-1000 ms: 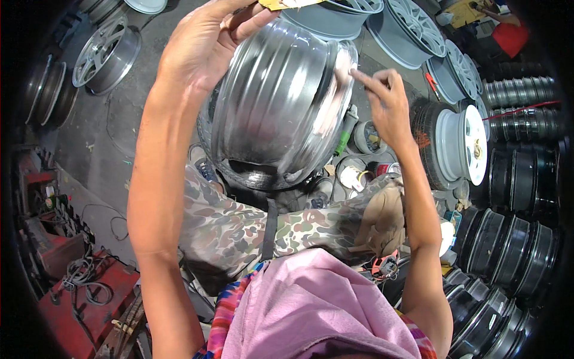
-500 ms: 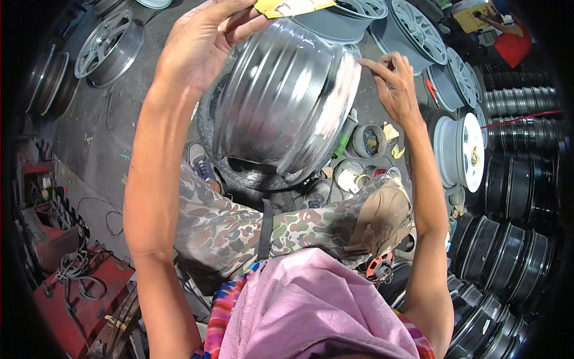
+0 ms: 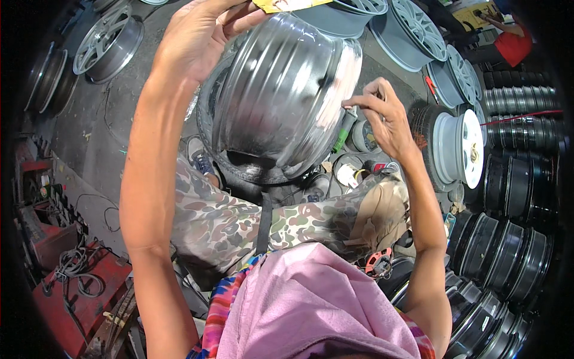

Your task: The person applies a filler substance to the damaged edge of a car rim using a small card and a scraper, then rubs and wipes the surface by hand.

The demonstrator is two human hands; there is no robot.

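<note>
The person's right hand [image 3: 387, 119] sits lower in the frame than half a second ago. Its index fingertip has gone from beside the upper part of the pale pinkish band [image 3: 342, 75] to beside the band's middle. That band runs along the right edge of the large, shiny silver metal wheel rim [image 3: 275, 90], which stands in the upper centre of the frame, with the black rubber tyre [image 3: 206, 128] around its lower left. For the work in hand, the shift suggests attention passing down that edge. The index finger is stretched toward the rim while the other fingers curl; whether it touches, or whether anything is pinched there, cannot be told. The left hand [image 3: 194, 45] is almost unchanged at the top, its fingers gripping the flat yellow piece [image 3: 290, 5], which the frame's edge cuts off.

Counted, there is one silver rim, one pale band, one yellow piece and one tyre beneath the rim. Beside the band lies one green-handled tool [image 3: 342, 140], with one round grey container [image 3: 362, 137] to its right. At least four grey spoked wheels [image 3: 409, 36] fill the upper right, and one white-faced wheel [image 3: 474, 151] stands at right. One silver spoked wheel [image 3: 107, 48] leans in the upper left. The stacked dark rims [image 3: 505, 254] at lower right overlap too much to count. One red-shirted person [image 3: 513, 46] shows in the upper right corner.
</note>
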